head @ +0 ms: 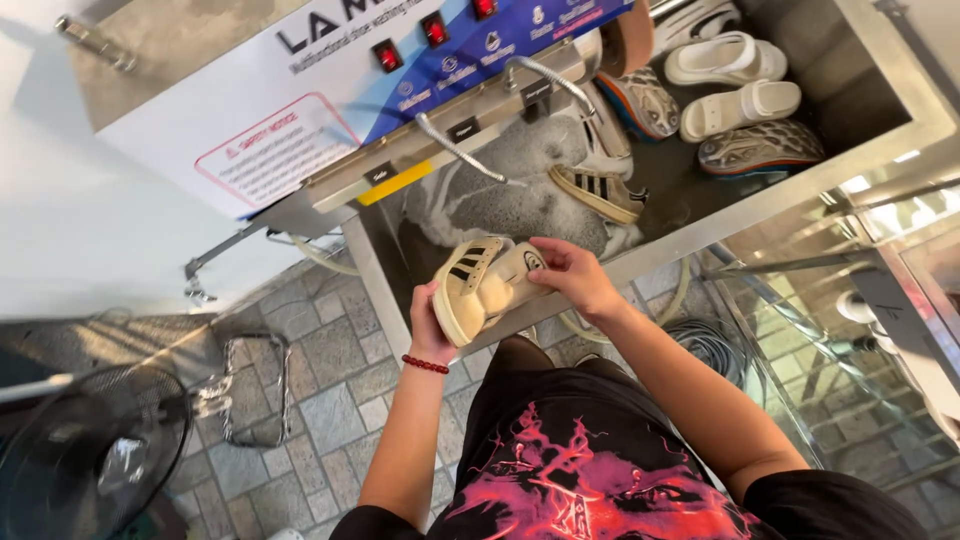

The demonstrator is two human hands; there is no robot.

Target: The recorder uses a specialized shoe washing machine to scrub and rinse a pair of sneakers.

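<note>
a sneaker (pixel 480 285) sits between the left hand (pixel 428 325) and right hand (pixel 570 275), just at the near rim of a metal sink (pixel 700 225). in the sink, a second sneaker (pixel 598 192) lies behind it; sandals (pixel 735 80) lie far right. a fan (pixel 90 450) stands on the floor at left.

1. Steel wash basin (pixel 880 120), full of foam.
2. Inside the basin: striped sneaker (pixel 598 192), two white sandals (pixel 735 80), two patterned shoes (pixel 760 148).
3. Above the basin: flexible hose (pixel 458 150), red switches (pixel 435 30).
4. Left of the basin, on the floor: black fan (pixel 90 450).
</note>
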